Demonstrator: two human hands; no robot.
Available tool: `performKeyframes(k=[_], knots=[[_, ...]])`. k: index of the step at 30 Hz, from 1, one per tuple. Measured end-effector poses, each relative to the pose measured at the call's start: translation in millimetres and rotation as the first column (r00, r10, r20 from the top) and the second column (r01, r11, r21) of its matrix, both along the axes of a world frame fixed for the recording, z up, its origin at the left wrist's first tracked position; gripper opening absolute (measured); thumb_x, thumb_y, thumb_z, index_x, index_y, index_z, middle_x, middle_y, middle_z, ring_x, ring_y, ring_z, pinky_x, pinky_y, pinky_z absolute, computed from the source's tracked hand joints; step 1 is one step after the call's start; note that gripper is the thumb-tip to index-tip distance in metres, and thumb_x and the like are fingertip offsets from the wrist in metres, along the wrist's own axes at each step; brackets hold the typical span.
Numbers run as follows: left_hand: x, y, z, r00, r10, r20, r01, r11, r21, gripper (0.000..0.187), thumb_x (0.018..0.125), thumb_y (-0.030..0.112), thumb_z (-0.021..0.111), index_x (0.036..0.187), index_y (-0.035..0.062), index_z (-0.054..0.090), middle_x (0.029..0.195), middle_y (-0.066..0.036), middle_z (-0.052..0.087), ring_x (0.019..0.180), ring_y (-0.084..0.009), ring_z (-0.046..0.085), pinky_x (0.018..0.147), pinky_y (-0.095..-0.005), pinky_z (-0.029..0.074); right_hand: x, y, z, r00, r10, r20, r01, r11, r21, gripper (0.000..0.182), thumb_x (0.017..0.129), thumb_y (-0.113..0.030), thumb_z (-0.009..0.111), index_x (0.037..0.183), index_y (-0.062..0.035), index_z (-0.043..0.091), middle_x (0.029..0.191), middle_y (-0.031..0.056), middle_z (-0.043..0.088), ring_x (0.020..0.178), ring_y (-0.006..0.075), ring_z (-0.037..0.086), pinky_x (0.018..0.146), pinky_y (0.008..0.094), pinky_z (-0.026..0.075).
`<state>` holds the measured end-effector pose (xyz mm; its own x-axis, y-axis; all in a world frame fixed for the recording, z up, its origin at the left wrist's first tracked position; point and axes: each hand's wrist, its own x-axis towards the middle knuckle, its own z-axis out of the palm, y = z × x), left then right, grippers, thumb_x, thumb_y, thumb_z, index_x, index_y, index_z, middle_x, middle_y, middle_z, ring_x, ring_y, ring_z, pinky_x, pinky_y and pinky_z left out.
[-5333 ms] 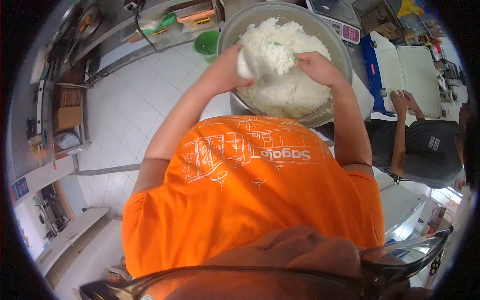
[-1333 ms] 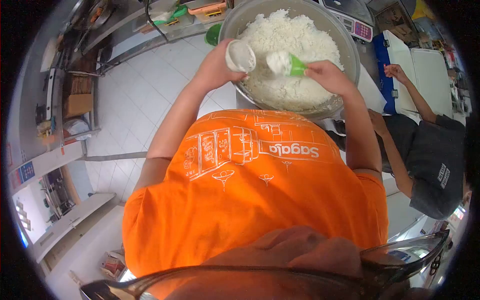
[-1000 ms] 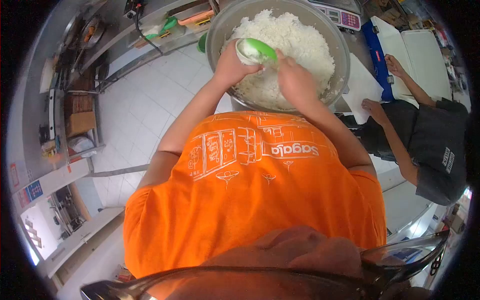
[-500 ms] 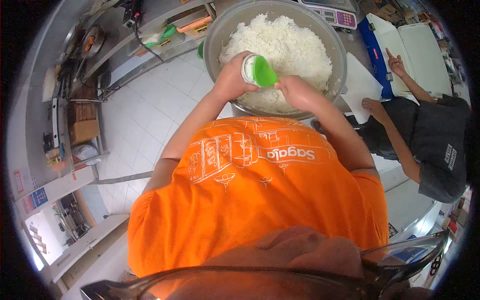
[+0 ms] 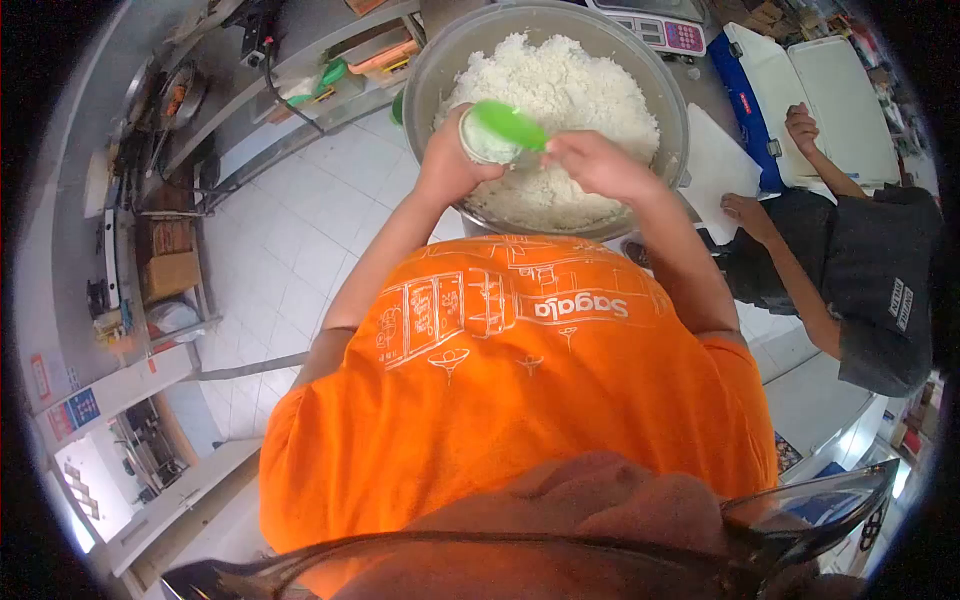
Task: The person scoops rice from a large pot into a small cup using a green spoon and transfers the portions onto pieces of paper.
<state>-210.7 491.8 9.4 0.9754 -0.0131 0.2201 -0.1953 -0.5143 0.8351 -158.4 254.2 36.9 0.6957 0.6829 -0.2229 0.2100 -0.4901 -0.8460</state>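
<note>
A large grey pot [image 5: 437, 75] of cooked white rice [image 5: 570, 85] stands in front of me. Over its near left side my left hand [image 5: 446, 165] is wrapped round a small pale cup [image 5: 484, 150], tilted with its mouth toward the right. The green rice paddle [image 5: 510, 122] lies across the cup's mouth, slightly blurred. My right hand [image 5: 600, 165] grips the paddle's handle above the rice. What is inside the cup is partly hidden by the paddle.
Right of the pot lie a white sheet [image 5: 715, 150] and an open blue-and-white cooler box [image 5: 840, 105]. A person in a dark shirt [image 5: 880, 280] stands beside them. A digital scale [image 5: 660, 32] sits behind the pot. Metal shelving [image 5: 345, 55] runs along the left.
The paddle has swung up and left across the cup's mouth, now broad side on. The right hand has moved slightly up, and the cup left. The other person's far hand has curled its fingers.
</note>
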Motion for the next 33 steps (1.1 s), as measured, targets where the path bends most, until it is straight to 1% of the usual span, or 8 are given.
performKeyframes(k=[13, 16, 18, 19, 25, 26, 29, 33], knots=[[-9.9, 5.6, 16.7, 0.992, 0.11, -0.061, -0.103, 0.988, 0.113, 0.085, 0.056, 0.02, 0.089, 0.128, -0.0008, 0.048, 0.119, -0.018, 0.062, 0.112, -0.0326, 0.061, 0.096, -0.0385, 0.048, 12.4, -47.2, -8.2, 0.973, 0.01, 0.229, 0.123, 0.819, -0.56, 0.031, 0.098, -0.027, 0.056, 0.112, -0.0021, 0.066, 0.093, 0.0218, 0.066, 0.089, 0.038, 0.064, 0.082, 0.0436, 0.05], [-16.4, 6.9, 30.7, 1.0, 0.017, -0.011, -0.018, 0.997, -0.074, 0.092, 0.055, 0.02, 0.091, 0.132, -0.0014, 0.045, 0.119, -0.016, 0.061, 0.113, -0.0296, 0.06, 0.099, -0.0369, 0.047, -7.1, -33.3, -31.0, 0.634, -0.155, 0.758, 0.289, 0.956, -0.047, 0.033, 0.098, -0.03, 0.055, 0.118, -0.0049, 0.065, 0.11, 0.0164, 0.068, 0.098, 0.033, 0.065, 0.085, 0.0428, 0.051], [-19.8, -14.7, 55.6, 0.996, -0.078, -0.037, 0.07, 0.981, -0.183, 0.098, 0.053, 0.021, 0.092, 0.134, -0.0013, 0.042, 0.126, -0.015, 0.056, 0.119, -0.028, 0.056, 0.105, -0.0372, 0.043, -18.6, -12.0, -18.2, 0.884, -0.418, -0.208, 0.465, 0.825, 0.32, 0.039, 0.099, -0.034, 0.051, 0.123, -0.0053, 0.061, 0.124, 0.0128, 0.063, 0.107, 0.0316, 0.063, 0.089, 0.044, 0.05], [-15.3, -22.7, 56.1, 0.99, -0.142, -0.006, 0.138, 0.974, -0.18, 0.098, 0.053, 0.022, 0.093, 0.134, -0.0011, 0.042, 0.13, -0.016, 0.053, 0.122, -0.0287, 0.053, 0.106, -0.0384, 0.041, -24.2, -1.8, -9.3, 0.682, -0.271, -0.68, 0.635, 0.68, 0.366, 0.042, 0.1, -0.037, 0.049, 0.126, -0.0055, 0.059, 0.131, 0.011, 0.06, 0.111, 0.0309, 0.062, 0.092, 0.0446, 0.05], [-8.0, -38.0, 76.3, 0.943, -0.332, 0.032, 0.328, 0.941, 0.082, 0.111, 0.054, 0.03, 0.095, 0.144, 0.0032, 0.035, 0.148, -0.02, 0.037, 0.138, -0.0359, 0.036, 0.115, -0.0441, 0.032, -35.4, -19.9, 29.4, 0.508, 0.374, -0.776, 0.791, 0.154, 0.593, 0.044, 0.101, -0.031, 0.042, 0.132, -0.002, 0.053, 0.137, 0.0124, 0.055, 0.127, 0.0318, 0.051, 0.106, 0.0478, 0.044], [-7.9, -28.4, 77.8, 0.941, -0.337, 0.039, 0.333, 0.938, 0.094, 0.11, 0.06, 0.027, 0.093, 0.147, 0.0031, 0.031, 0.151, -0.019, 0.035, 0.139, -0.0359, 0.036, 0.116, -0.0422, 0.032, -36.7, -36.4, 49.1, 0.518, 0.072, -0.853, 0.849, 0.079, 0.522, 0.042, 0.1, -0.026, 0.042, 0.133, -0.0028, 0.052, 0.135, 0.0147, 0.056, 0.127, 0.0326, 0.051, 0.109, 0.0488, 0.041], [-25.7, -15.6, 71.5, 0.972, -0.156, -0.176, 0.159, 0.987, 0.003, 0.098, 0.069, 0.017, 0.088, 0.149, 0.0061, 0.032, 0.151, -0.016, 0.037, 0.137, -0.0332, 0.039, 0.112, -0.0438, 0.036, -11.5, -125.5, 34.8, 0.65, -0.744, -0.154, 0.596, 0.374, 0.71, 0.042, 0.1, -0.027, 0.042, 0.135, -0.0051, 0.052, 0.135, 0.0168, 0.056, 0.127, 0.032, 0.051, 0.111, 0.0487, 0.038], [-63.9, 23.4, 25.0, 0.974, 0.064, -0.215, -0.076, 0.996, -0.045, 0.089, 0.075, 0.011, 0.083, 0.149, 0.0088, 0.034, 0.147, -0.014, 0.044, 0.134, -0.0306, 0.044, 0.109, -0.0476, 0.039, 43.9, -220.3, -18.1, 0.15, -0.846, 0.512, 0.72, 0.449, 0.529, 0.045, 0.099, -0.031, 0.046, 0.136, -0.0061, 0.052, 0.134, 0.0211, 0.055, 0.128, 0.0349, 0.051, 0.11, 0.0515, 0.036]])
